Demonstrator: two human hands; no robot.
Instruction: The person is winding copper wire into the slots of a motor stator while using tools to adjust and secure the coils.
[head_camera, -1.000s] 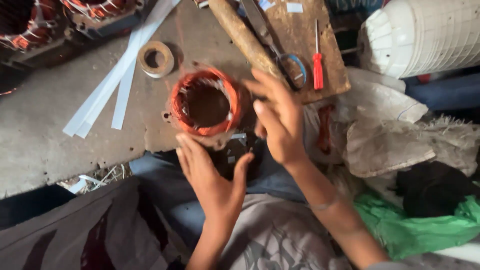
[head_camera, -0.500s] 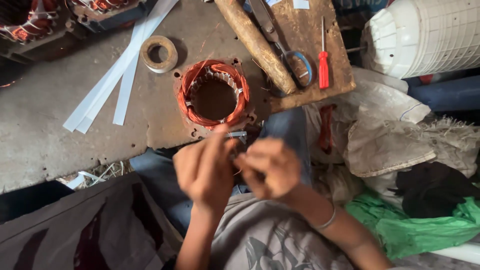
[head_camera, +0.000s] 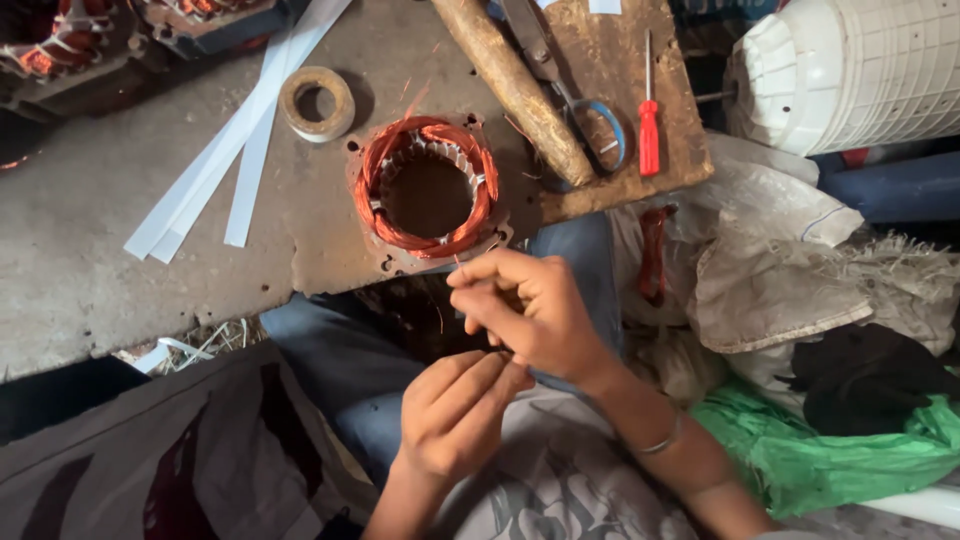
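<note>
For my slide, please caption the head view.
Both hands, left and right, pinch together just below a copper-wound stator on a worn bench.

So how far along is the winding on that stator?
Copper coils already sit around the stator slots on the slab. Both hands, left hand and right hand, are off it, pinching something thin near its front edge; I cannot tell what. The coils look untied, and the tape roll and white strips lie unused.

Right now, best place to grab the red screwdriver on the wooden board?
Probably the red handle of the red screwdriver, pinched across its width from above. It lies flat on the wooden board, thin shaft pointing away; the scissors crowd its left, so come from the right.
</note>
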